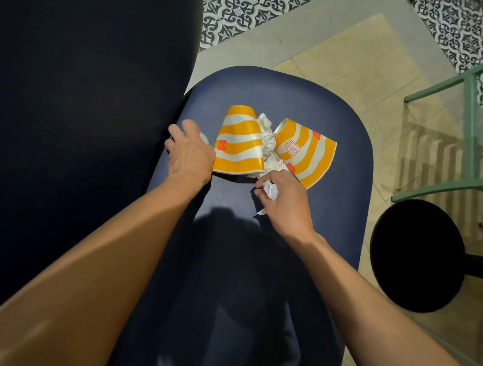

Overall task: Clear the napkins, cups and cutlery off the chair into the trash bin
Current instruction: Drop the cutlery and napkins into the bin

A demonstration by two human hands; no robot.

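Two orange-and-white striped paper cups lie on their sides on the dark blue chair seat (266, 84): the left cup (240, 141) and the right cup (305, 152). Crumpled white napkins (267, 137) are wedged between them. My left hand (190, 153) rests palm down beside the left cup, over a small pale object (204, 137) that is mostly hidden under the fingers. My right hand (285, 198) is closed around a balled white napkin (271, 190) just in front of the cups. No trash bin or cutlery shows.
The chair's dark backrest (86, 107) fills the left side. A round black stool (418, 255) stands at the right, next to a green metal frame (470, 115) under glass. Beige and patterned floor tiles (337, 48) lie beyond the seat.
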